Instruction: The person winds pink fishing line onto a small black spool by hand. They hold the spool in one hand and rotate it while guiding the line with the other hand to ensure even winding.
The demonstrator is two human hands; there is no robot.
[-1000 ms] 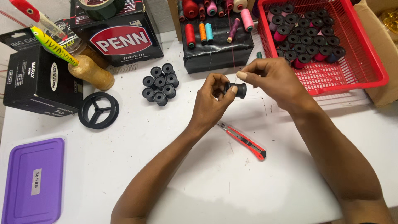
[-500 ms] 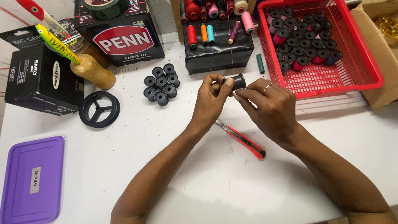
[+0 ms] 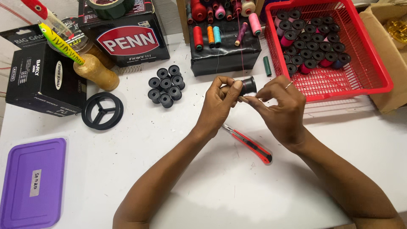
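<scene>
Both hands meet above the white surface [image 3: 203, 178] around one small black spool [image 3: 248, 85]. The left hand [image 3: 220, 106] closes its thumb and fingertips on the near end of the spool and holds it up off the surface. The right hand [image 3: 282, 108] pinches shut just beside the spool's lower edge; it seems to pinch a thread end, though that is too fine to see for sure. A thin red thread [image 3: 242, 46] runs from the spool straight away from the grip, toward the coloured thread cones [image 3: 212, 36] on the black box [image 3: 224, 55] beyond the hands.

As for progress, the spool in the grip looks bare or barely wound, so this one seems only begun. Beyond the right hand, the red basket [image 3: 373, 63] holds many black spools, several showing red or pink thread, which look finished. Beyond the left hand, a cluster of seven empty black spools [image 3: 166, 86] stands on the surface, apparently still to do.

Directly below the grip, near the wrists, lies a red utility knife [image 3: 250, 145], untouched. Farther out past the left hand lie a black ring with three spokes [image 3: 102, 111], a wooden handle [image 3: 95, 72] and a purple lid [image 3: 33, 182].
</scene>
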